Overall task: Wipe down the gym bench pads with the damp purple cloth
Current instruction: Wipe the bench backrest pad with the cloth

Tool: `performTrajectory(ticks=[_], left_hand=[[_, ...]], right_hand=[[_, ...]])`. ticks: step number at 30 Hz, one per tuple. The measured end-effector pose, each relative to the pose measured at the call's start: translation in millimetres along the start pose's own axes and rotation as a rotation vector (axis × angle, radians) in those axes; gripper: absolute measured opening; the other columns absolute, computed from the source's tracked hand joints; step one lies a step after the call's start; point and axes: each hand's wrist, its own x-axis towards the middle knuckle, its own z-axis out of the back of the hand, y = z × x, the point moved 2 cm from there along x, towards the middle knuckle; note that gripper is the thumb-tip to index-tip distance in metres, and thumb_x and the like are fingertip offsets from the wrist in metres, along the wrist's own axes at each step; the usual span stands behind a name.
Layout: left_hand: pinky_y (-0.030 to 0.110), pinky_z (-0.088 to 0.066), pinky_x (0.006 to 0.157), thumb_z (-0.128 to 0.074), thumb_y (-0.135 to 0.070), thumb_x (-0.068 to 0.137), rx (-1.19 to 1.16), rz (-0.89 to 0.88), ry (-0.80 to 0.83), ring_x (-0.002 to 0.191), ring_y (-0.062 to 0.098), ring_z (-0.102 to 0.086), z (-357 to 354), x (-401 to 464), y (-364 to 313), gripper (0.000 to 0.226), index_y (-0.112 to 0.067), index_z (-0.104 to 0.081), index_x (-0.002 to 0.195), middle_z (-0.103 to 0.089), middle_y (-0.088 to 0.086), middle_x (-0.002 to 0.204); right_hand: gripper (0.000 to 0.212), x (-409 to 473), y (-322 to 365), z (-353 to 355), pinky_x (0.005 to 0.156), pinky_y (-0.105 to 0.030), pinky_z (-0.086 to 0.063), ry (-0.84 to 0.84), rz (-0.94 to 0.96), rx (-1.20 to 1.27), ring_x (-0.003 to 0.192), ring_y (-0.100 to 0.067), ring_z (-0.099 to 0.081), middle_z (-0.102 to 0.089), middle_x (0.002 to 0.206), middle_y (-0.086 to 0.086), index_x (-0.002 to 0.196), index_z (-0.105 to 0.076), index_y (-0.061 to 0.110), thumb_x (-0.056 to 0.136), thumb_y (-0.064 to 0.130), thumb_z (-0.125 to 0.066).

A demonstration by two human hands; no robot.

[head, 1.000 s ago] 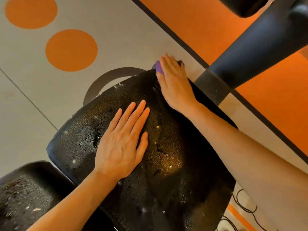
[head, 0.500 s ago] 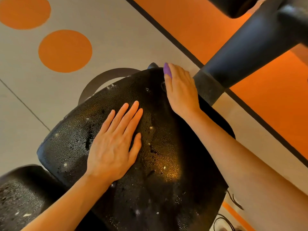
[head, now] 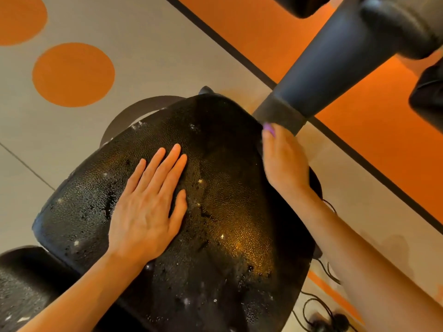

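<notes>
Purple cloth (head: 269,128): only a small sliver shows, poking out past the right fingertips at the right edge of the bench pad; the rest is hidden under the hand.
Bench pad (head: 227,224): black, pebbled, wet with droplets and pale flecks; its near end is cut off by the bottom of the frame.
Right hand (head: 284,164): motion-blurred, on the pad's right edge; grip pressed down over the cloth, finger detail hard to make out.
Left hand (head: 148,212): flat on the pad's middle-left, palm down, fingers together and straight; grip holding nothing.
Second pad (head: 21,291): lower left of the bench pad, mostly cut off.
Machine arm (head: 335,68): dark, blurred, upper right of the pad, its top out of frame.
Cables (head: 321,315): on the floor at the pad's lower right, partly hidden by the forearm.
</notes>
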Motion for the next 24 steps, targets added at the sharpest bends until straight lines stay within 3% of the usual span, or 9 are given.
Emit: performTrajectory(ticks=[3,5,8,11,15,17,19,24], left_hand=[[0.041,-0.011,0.125,-0.03,-0.039,0.101,0.006,0.001,-0.005,0.153,0.016,-0.01,0,0,0,0.06,-0.019,-0.021,0.156,-0.016,-0.003,0.165],[0.042,-0.012,0.125,-0.031,-0.038,0.101,0.007,-0.006,-0.012,0.153,0.016,-0.012,0,0,0,0.06,-0.018,-0.022,0.156,-0.017,-0.002,0.164],[0.043,-0.013,0.125,-0.031,-0.038,0.101,0.0,-0.01,-0.014,0.153,0.017,-0.012,-1,0,1,0.059,-0.018,-0.023,0.156,-0.017,-0.002,0.164],[0.042,-0.012,0.125,-0.031,-0.039,0.101,0.0,-0.011,-0.011,0.153,0.016,-0.011,-1,0,1,0.059,-0.018,-0.023,0.156,-0.017,-0.001,0.164],[0.041,-0.011,0.125,-0.029,-0.04,0.101,0.007,-0.012,-0.014,0.153,0.015,-0.01,-1,1,1,0.059,-0.019,-0.021,0.156,-0.016,-0.002,0.165],[0.04,-0.01,0.125,-0.029,-0.04,0.101,0.013,-0.012,-0.021,0.153,0.015,-0.01,-2,-1,1,0.06,-0.019,-0.02,0.156,-0.015,-0.002,0.165],[0.04,-0.01,0.125,-0.029,-0.04,0.101,0.006,-0.014,-0.038,0.153,0.016,-0.01,-2,-1,2,0.06,-0.019,-0.019,0.157,-0.014,-0.001,0.165],[0.04,-0.006,0.126,-0.031,-0.038,0.103,-0.026,-0.036,-0.089,0.154,0.017,-0.006,2,-3,0,0.06,-0.017,-0.015,0.157,-0.008,0.001,0.166]], right_hand=[[0.039,-44,-48,18,0.085,-0.037,-0.048,0.036,-0.282,0.062,0.101,-0.023,-0.058,-0.063,0.112,-0.01,0.118,-0.055,0.01,0.102,0.032,-0.027],[0.037,-26,-34,13,0.081,-0.035,-0.043,0.068,-0.389,0.01,0.098,-0.026,-0.058,-0.063,0.108,-0.012,0.112,-0.057,0.008,0.102,0.028,-0.028],[0.031,33,40,-9,0.072,-0.031,-0.039,0.06,-0.209,0.036,0.095,-0.024,-0.06,-0.06,0.098,-0.006,0.106,-0.06,0.01,0.101,0.022,-0.032],[0.038,67,82,-24,0.08,-0.033,-0.041,0.019,-0.096,0.114,0.103,-0.024,-0.058,-0.063,0.11,-0.007,0.112,-0.058,0.01,0.103,0.029,-0.026],[0.049,3,-2,0,0.071,-0.022,-0.036,0.009,-0.027,0.049,0.089,-0.016,-0.056,-0.062,0.106,-0.004,0.118,-0.055,0.013,0.103,0.032,-0.012],[0.049,-40,-45,17,0.08,-0.022,-0.039,0.036,-0.22,0.156,0.099,-0.016,-0.056,-0.061,0.116,-0.005,0.126,-0.052,0.012,0.103,0.035,-0.015],[0.042,-48,-56,17,0.094,-0.029,-0.043,0.07,-0.293,0.19,0.116,-0.019,-0.054,-0.058,0.126,-0.005,0.131,-0.049,0.012,0.104,0.032,-0.025],[0.041,12,27,-13,0.114,-0.046,-0.029,0.012,-0.093,0.109,0.132,-0.027,-0.042,-0.048,0.14,-0.012,0.139,-0.04,0.008,0.102,0.023,-0.03]])
